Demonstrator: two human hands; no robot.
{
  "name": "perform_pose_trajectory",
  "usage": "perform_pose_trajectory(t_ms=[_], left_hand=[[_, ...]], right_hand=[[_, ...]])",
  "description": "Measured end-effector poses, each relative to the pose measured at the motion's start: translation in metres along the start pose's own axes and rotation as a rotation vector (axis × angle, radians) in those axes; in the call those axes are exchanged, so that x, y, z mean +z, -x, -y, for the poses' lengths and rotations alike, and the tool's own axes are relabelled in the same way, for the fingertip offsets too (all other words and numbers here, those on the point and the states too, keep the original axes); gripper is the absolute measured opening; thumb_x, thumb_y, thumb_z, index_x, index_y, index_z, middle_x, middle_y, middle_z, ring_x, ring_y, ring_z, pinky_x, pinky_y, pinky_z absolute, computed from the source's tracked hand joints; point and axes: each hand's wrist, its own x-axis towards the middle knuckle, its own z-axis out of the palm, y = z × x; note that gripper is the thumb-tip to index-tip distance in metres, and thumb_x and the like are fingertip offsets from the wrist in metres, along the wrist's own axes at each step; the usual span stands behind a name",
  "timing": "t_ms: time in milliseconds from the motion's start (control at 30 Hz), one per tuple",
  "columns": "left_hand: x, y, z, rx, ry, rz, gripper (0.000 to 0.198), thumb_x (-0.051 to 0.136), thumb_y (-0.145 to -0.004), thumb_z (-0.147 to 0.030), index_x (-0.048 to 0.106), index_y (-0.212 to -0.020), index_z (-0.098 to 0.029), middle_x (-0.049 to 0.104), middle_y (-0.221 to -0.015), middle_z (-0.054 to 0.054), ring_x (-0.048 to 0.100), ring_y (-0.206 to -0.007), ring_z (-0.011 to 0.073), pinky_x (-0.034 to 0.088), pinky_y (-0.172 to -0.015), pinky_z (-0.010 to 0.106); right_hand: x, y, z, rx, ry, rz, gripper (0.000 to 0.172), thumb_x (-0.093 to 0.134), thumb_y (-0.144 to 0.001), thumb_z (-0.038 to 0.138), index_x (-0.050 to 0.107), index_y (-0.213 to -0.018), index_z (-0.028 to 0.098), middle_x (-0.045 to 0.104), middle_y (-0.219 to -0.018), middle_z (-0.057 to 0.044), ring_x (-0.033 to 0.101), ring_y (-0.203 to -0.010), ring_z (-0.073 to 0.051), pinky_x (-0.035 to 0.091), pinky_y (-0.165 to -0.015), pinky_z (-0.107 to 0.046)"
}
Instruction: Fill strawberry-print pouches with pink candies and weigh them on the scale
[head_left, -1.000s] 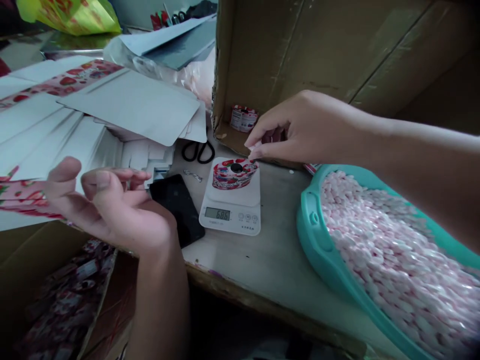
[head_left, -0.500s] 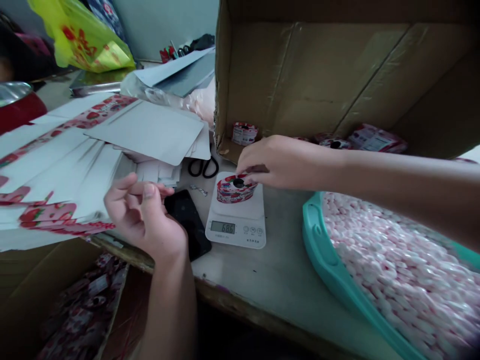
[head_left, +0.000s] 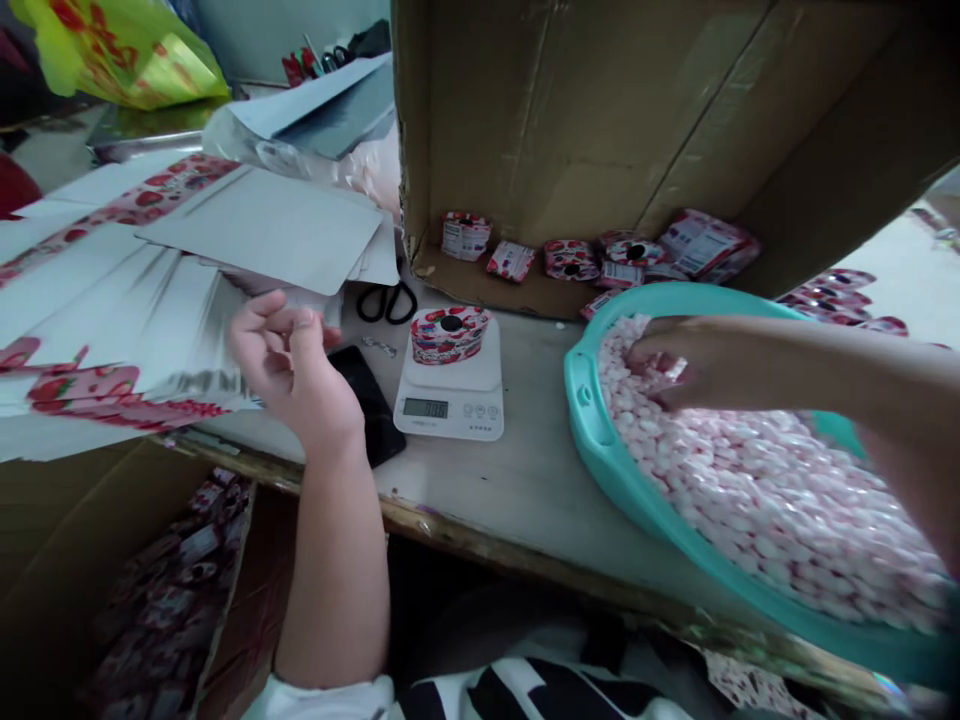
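Note:
My right hand (head_left: 679,368) reaches into the teal basin (head_left: 600,440) and rests on the pink-and-white candies (head_left: 757,480), fingers curled among them. My left hand (head_left: 289,365) hovers with loosely bent fingers at the edge of a stack of flat strawberry-print pouches (head_left: 112,330), holding nothing I can see. Between the hands stands a white kitchen scale (head_left: 450,395) carrying a filled strawberry-print pouch (head_left: 448,335); its display is lit.
A black phone (head_left: 367,400) lies beside the scale, scissors (head_left: 386,302) behind it. A large cardboard box (head_left: 600,130) lies on its side with several filled pouches (head_left: 622,255) inside. A lower carton (head_left: 150,590) of packets sits at bottom left.
My right hand left the pouch on the scale and moved right into the basin of candies. My left hand shifted slightly toward the pouch stack. The camera turned right.

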Motion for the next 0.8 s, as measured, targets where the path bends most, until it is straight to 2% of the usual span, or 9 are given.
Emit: perform_pose_trajectory(t_ms=[100, 167, 367, 567, 733, 800], left_hand=[[0.000, 0.001, 0.001, -0.005, -0.041, 0.014, 0.026, 0.054, -0.075, -0.027, 0.051, -0.101, -0.021, 0.049, -0.081, -0.003, 0.054, -0.068, 0.0106, 0.049, -0.064, 0.025], [0.000, 0.002, 0.001, -0.017, -0.039, 0.036, 0.027, 0.056, -0.075, -0.028, 0.051, -0.100, -0.021, 0.051, -0.081, -0.002, 0.053, -0.066, 0.0099, 0.050, -0.064, 0.025], [0.002, 0.004, 0.004, 0.004, -0.132, 0.051, 0.026, 0.059, -0.075, -0.032, 0.054, -0.097, -0.019, 0.052, -0.077, -0.003, 0.052, -0.062, 0.0102, 0.049, -0.061, 0.025], [0.002, 0.006, 0.011, -0.032, -0.178, 0.124, 0.025, 0.061, -0.078, -0.033, 0.058, -0.097, -0.018, 0.056, -0.080, -0.001, 0.055, -0.065, 0.0118, 0.049, -0.063, 0.026], [-0.001, 0.007, 0.013, -0.024, -0.243, 0.141, 0.024, 0.062, -0.080, -0.034, 0.058, -0.098, -0.019, 0.058, -0.082, 0.000, 0.056, -0.066, 0.0116, 0.049, -0.065, 0.026], [-0.002, 0.006, 0.011, -0.008, -0.248, 0.114, 0.023, 0.059, -0.084, -0.038, 0.058, -0.097, -0.018, 0.058, -0.081, 0.000, 0.056, -0.065, 0.0110, 0.048, -0.065, 0.025]], right_hand=[[-0.018, -0.009, -0.006, 0.049, 0.004, 0.274, 0.017, 0.063, -0.065, 0.013, 0.071, -0.073, 0.025, 0.069, -0.072, 0.003, 0.065, -0.065, -0.018, 0.046, -0.054, -0.025], [-0.028, -0.008, -0.006, 0.067, -0.039, 0.298, 0.014, 0.066, -0.069, 0.016, 0.073, -0.076, 0.026, 0.068, -0.069, 0.004, 0.064, -0.063, -0.016, 0.045, -0.053, -0.023], [-0.042, 0.010, 0.006, -0.021, -0.119, 0.171, 0.017, 0.060, -0.079, 0.016, 0.075, -0.079, 0.022, 0.070, -0.071, 0.002, 0.064, -0.064, -0.014, 0.044, -0.058, -0.020], [-0.055, 0.016, 0.005, 0.030, -0.135, 0.023, 0.017, 0.060, -0.081, 0.018, 0.076, -0.078, 0.023, 0.074, -0.078, -0.002, 0.068, -0.068, -0.017, 0.048, -0.060, -0.024], [-0.049, 0.018, -0.002, 0.013, -0.169, 0.006, 0.019, 0.059, -0.083, 0.022, 0.077, -0.086, 0.022, 0.075, -0.083, -0.005, 0.067, -0.069, -0.017, 0.048, -0.064, -0.027], [-0.043, 0.019, -0.005, -0.028, -0.133, -0.075, 0.019, 0.059, -0.081, 0.022, 0.078, -0.084, 0.023, 0.075, -0.079, -0.002, 0.066, -0.065, -0.016, 0.048, -0.060, -0.026]])
